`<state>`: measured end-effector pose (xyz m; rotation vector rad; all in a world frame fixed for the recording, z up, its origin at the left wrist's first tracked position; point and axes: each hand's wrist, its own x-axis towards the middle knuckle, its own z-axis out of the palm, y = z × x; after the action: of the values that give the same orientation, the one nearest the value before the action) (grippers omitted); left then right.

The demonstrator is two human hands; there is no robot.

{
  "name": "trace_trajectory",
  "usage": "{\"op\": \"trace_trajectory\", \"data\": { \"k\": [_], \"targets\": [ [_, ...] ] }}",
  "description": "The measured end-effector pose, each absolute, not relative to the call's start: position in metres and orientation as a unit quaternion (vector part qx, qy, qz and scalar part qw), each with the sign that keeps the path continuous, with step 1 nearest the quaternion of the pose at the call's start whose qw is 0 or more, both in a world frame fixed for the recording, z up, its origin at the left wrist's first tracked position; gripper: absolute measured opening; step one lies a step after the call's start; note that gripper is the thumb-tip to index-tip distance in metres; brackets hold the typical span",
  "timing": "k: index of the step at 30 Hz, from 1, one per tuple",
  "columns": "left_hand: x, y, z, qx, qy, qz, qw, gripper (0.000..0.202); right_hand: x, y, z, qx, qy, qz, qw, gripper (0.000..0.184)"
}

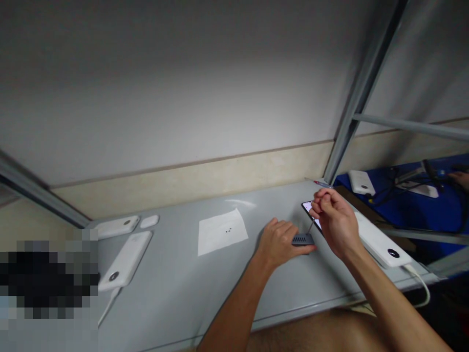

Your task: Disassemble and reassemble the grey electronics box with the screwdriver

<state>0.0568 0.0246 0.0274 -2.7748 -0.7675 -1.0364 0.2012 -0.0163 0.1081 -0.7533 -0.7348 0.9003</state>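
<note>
My left hand (280,239) grips a small dark grey block with a row of slots (303,239), pressing it down on the grey table. The fingers hide part of the block. Above and to the right, my right hand (335,217) is closed on a screwdriver with a thin metal shaft (311,225). Its handle is hidden in the fingers, and the tip slants down to the block's top. Partly behind the right hand lies a phone (308,206) with a lit screen. Left of my hands, a white paper sheet (220,234) bears several tiny dark pieces, maybe screws.
A pen-like tool (322,184) lies at the table's back right. A white power bank with a cable (384,244) is by my right forearm. More white power banks (128,256) and a small white case (149,221) are at left. Metal posts (344,127) frame the table (176,293).
</note>
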Motion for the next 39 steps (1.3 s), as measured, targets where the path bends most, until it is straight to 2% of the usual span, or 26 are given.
{"op": "trace_trajectory", "data": {
  "k": [4,11,22,29,39],
  "targets": [
    [0.054,0.021,0.034,-0.910,-0.240,-0.334,0.047,0.052,0.204,-0.015,0.104,-0.366,-0.344,0.388,0.773,0.035],
    [0.059,0.010,0.044,-0.913,-0.227,-0.339,0.026,0.032,0.206,-0.016,0.099,-0.351,-0.337,0.368,0.792,0.031],
    [0.060,0.011,0.041,-0.897,-0.237,-0.367,-0.064,0.030,0.211,-0.017,0.099,-0.334,-0.297,0.378,0.811,0.031],
    [0.060,0.007,0.046,-0.878,-0.238,-0.398,-0.118,0.007,0.212,-0.018,0.098,-0.320,-0.286,0.381,0.819,0.031],
    [0.054,0.015,0.050,-0.841,-0.252,-0.449,-0.165,0.011,0.232,-0.026,0.086,-0.276,-0.197,0.401,0.851,0.024]
  ]
}}
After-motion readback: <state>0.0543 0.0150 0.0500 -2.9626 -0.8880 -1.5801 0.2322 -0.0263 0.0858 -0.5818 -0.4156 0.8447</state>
